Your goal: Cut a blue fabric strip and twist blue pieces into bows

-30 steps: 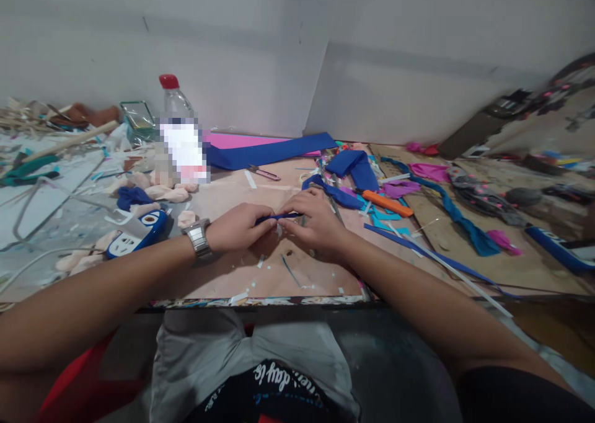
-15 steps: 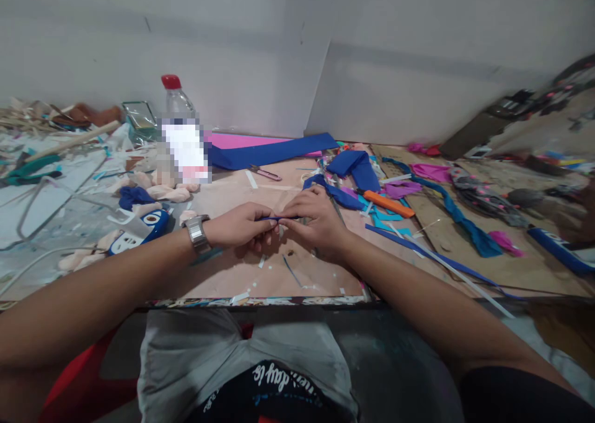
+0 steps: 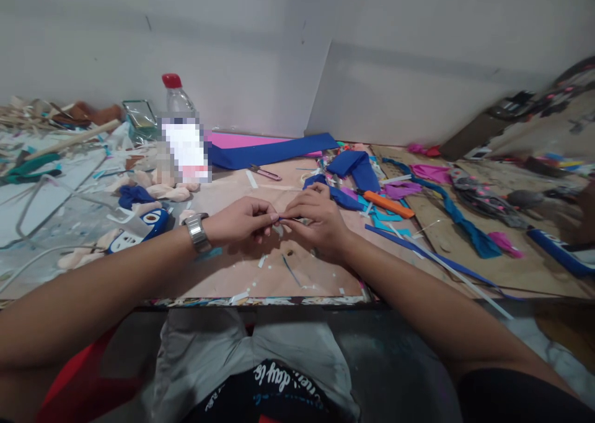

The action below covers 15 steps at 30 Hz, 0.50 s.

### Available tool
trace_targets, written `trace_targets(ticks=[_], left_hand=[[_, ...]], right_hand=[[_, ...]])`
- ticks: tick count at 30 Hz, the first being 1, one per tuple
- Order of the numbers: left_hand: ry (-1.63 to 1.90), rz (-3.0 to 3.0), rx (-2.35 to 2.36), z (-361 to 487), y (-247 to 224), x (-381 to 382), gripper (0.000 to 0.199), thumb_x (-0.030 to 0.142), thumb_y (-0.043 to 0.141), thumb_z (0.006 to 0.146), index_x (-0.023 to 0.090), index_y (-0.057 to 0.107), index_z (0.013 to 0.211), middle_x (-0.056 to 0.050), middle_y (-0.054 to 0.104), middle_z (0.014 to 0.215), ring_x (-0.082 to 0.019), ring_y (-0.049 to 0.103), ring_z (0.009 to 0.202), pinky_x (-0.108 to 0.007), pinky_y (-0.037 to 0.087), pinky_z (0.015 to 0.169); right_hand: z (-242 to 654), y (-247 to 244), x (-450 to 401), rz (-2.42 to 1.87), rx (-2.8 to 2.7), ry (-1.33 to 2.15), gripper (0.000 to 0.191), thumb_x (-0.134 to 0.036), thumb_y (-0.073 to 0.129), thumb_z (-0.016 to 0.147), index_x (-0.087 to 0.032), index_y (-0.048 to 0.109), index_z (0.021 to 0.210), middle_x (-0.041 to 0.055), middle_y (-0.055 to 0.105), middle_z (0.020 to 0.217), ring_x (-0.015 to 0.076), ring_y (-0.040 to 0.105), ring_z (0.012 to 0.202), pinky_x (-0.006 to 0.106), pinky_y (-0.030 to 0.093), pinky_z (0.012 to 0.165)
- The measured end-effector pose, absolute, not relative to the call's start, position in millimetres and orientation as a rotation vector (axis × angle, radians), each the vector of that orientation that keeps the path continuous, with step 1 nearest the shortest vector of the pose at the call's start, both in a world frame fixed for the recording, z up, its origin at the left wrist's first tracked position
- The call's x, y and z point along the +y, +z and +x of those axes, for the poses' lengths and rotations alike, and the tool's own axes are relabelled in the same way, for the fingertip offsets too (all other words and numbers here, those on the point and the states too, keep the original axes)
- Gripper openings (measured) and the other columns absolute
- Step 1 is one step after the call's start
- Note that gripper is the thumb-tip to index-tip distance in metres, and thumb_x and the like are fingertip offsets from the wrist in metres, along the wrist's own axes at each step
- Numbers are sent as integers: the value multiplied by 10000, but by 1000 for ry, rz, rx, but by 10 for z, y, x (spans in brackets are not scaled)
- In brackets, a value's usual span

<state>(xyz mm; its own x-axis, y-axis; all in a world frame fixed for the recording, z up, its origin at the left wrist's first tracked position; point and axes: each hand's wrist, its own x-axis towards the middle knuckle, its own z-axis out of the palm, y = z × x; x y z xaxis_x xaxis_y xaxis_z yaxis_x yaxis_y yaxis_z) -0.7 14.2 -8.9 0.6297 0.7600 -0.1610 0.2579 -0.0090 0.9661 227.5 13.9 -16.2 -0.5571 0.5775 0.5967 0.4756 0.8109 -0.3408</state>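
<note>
Over the tabletop my left hand, with a metal watch on its wrist, is closed with thumb and forefinger pinched. My right hand is closed too, its fingertips meeting those of the left. Between the fingertips shows a small bit of thin blue fabric strip; the rest of it is hidden by the fingers. A thin dark strip lies on the table just below the hands. Behind them are small pink-handled scissors or snips and a long blue fabric band.
An orange cutter lies among blue and purple fabric scraps at right. A blue-and-white device with a cable sits left. Behind stands a red-capped bottle. Green-handled pliers lie far left, and a teal fabric strip right.
The left fingers have drawn slightly back and changed their pinch. Less of the blue strip shows between the hands now. The right hand has barely moved.
</note>
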Motion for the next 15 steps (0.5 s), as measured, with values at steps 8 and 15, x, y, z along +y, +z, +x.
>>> trace_targets(ticks=[8, 15], left_hand=[[713, 2434, 1038, -40, -140, 143, 284, 360, 518, 1025, 195, 745, 977, -31, 765, 856, -161, 654, 763, -274, 417, 705], [637, 2737, 1036, -56, -191, 170, 325, 366, 467, 1061, 208, 749, 1027, -47, 784, 924, -186, 689, 813, -289, 400, 692]], right_hand=[[2281, -233, 151, -868, -2206, 210, 168, -408, 733, 937, -261, 770, 866, 18, 808, 886, 233, 692, 904, 496, 317, 1035], [2259, -230, 156, -901, -2231, 228, 110, -326, 724, 940, -234, 744, 884, 31, 787, 912, 242, 670, 951, 480, 311, 1025]])
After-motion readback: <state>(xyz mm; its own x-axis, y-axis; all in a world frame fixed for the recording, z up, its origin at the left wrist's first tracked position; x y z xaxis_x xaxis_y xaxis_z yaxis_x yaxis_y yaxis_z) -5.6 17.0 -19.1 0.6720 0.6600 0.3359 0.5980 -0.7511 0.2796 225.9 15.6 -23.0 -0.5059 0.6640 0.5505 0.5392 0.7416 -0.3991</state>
